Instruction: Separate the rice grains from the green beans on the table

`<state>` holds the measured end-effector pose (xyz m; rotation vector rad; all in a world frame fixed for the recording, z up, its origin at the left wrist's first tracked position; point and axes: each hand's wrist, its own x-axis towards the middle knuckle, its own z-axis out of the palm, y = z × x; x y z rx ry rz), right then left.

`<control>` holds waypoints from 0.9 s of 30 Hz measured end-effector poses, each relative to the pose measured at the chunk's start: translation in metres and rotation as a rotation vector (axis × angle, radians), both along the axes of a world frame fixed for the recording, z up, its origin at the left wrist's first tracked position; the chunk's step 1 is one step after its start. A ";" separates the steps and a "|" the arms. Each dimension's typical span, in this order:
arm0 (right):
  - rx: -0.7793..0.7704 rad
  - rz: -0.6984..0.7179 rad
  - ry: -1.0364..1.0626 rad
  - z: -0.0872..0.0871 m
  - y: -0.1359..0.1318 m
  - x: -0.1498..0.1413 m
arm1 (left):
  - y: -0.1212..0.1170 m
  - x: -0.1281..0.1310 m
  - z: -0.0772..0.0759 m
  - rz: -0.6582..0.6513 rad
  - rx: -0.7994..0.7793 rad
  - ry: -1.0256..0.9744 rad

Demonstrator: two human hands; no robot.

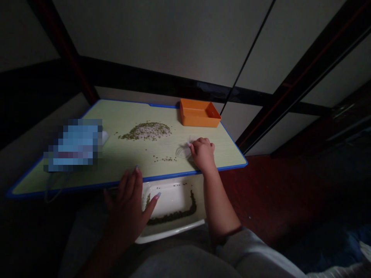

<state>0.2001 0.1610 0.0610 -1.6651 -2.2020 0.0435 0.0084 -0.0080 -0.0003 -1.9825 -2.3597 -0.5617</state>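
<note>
One mixed pile of small green beans and pale grains (pixel 147 131) lies on the tabletop (pixel 130 154); take it as the clock's centre. At five o'clock, a thin scatter of beans (pixel 165 158) sits near the blue edge, above a white basin (pixel 171 199) lined with more beans. A hurried sweep could scatter these past the basin's rim, and a knock from the left hand (pixel 127 210) could tip it — it seems to rest on the lap. That hand, at six o'clock, is spread open and holds nothing visible. The right hand (pixel 202 152), at four o'clock, is curled nearly closed over a clear plastic piece (pixel 182 151) — its exact grip is hidden.
</note>
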 end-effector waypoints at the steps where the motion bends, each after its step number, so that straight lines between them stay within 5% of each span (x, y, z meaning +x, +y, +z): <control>1: -0.002 0.005 -0.001 0.000 0.000 -0.001 | 0.000 0.000 0.000 0.002 0.000 0.000; 27: -0.066 0.160 0.144 0.000 -0.005 0.008 | 0.000 -0.001 0.001 -0.006 0.012 0.002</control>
